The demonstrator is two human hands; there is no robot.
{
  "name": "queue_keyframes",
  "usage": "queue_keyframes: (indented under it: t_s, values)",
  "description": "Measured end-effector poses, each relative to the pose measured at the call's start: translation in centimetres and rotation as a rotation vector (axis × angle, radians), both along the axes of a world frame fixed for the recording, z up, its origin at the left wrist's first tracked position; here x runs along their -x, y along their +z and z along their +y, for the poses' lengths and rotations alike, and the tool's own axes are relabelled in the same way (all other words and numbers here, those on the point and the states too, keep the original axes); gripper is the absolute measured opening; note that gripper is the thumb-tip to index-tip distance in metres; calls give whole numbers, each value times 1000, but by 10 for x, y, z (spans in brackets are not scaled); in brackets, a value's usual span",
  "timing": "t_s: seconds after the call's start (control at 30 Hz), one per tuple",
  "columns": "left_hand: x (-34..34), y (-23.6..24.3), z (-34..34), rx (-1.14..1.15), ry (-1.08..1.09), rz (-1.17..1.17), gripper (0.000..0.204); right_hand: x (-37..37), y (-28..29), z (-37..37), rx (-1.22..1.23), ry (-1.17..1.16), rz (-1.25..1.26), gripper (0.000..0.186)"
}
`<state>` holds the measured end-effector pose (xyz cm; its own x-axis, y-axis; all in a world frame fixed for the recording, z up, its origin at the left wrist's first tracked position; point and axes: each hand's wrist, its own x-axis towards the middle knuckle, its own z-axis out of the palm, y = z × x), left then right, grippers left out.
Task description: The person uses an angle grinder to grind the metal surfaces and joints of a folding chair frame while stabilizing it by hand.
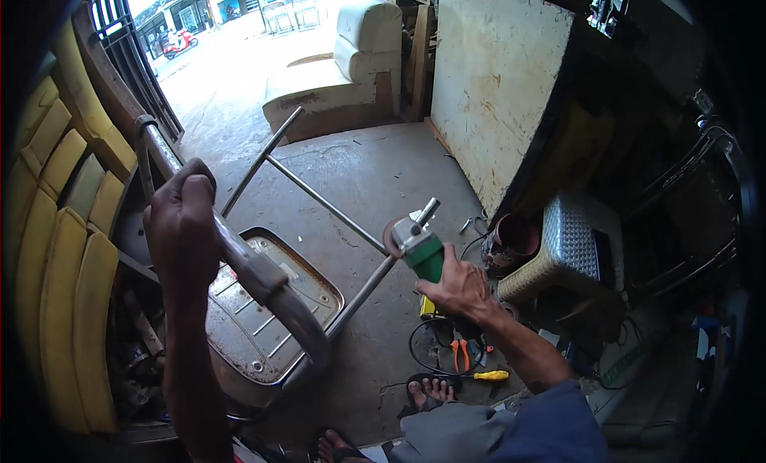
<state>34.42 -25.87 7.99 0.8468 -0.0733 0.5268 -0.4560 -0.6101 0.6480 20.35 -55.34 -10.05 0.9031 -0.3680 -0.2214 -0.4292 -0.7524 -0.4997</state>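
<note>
A metal chair frame (254,267) lies tipped over in front of me, its thin legs and crossbar (327,204) pointing away. My left hand (185,220) is wrapped around its thick bent tube at the left. Beneath that tube shows the rusty rectangular seat pan (275,335). My right hand (464,289) grips a green angle grinder (427,257) by its body. The grinder's brown disc (392,238) is right by the joint where the crossbar meets the right leg; whether it touches the metal I cannot tell.
Orange-handled pliers (460,355), a yellow-handled screwdriver (491,375) and a black cable lie by my right foot (431,390). A silver woven stool (562,240) and a dark red bucket (513,238) stand at right. Yellow cushions (64,303) line the left; a worn armchair (351,72) stands beyond.
</note>
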Motion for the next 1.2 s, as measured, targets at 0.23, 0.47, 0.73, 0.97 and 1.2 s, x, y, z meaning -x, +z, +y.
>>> queue_keyframes:
  t_s: [0.23,0.47,0.73,0.97,1.2]
  values:
    - [73,-4,-32,8,-187,-117,25,24,-2,-15,45,-188,-28,83]
    - [107,-20,-44,-5,-387,-232,10,43,-1,-25,158,-117,28,78]
    - [120,-20,-43,-93,-398,-249,8,35,4,-66,477,-6,-27,82]
    - [133,-24,-51,-139,-458,-298,9,32,14,-75,418,36,77,65]
    - [144,-18,-50,-231,-481,-260,12,15,30,-64,417,58,144,67]
